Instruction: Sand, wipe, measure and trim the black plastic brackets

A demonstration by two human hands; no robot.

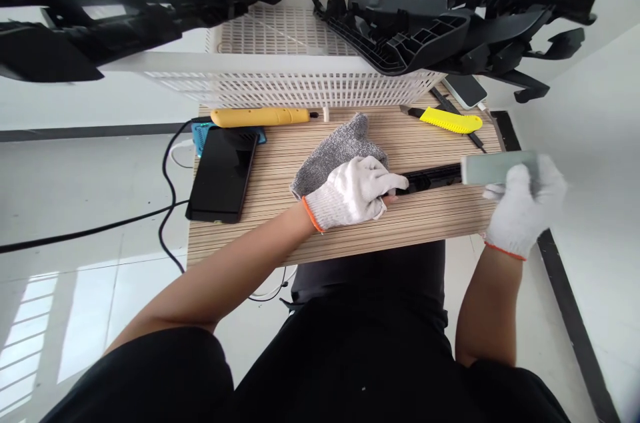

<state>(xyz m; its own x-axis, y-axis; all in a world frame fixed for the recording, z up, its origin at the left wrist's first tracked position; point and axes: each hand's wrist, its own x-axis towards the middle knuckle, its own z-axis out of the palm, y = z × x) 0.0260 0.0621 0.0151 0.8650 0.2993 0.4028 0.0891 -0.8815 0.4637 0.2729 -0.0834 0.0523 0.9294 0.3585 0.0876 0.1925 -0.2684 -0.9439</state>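
Bright, even daylight, with pale window patches glaring on the floor [30,336] at lower left. Shadows are soft. The right hand [525,209] is smeared with blur, and wide-lens distortion bends the edges.

A single view comes from the person's head, looking forward and steeply down over the lap onto the striped tabletop [260,223], which lies close below. The white basket [280,86] at its far edge reaches the frame's top, with floor on both sides.

no writing, label, brand or number can be read anywhere: the phone [223,173] screen is dark, and the yellow tool [260,117], the yellow knife [450,120] and the white basket [295,79] show none.
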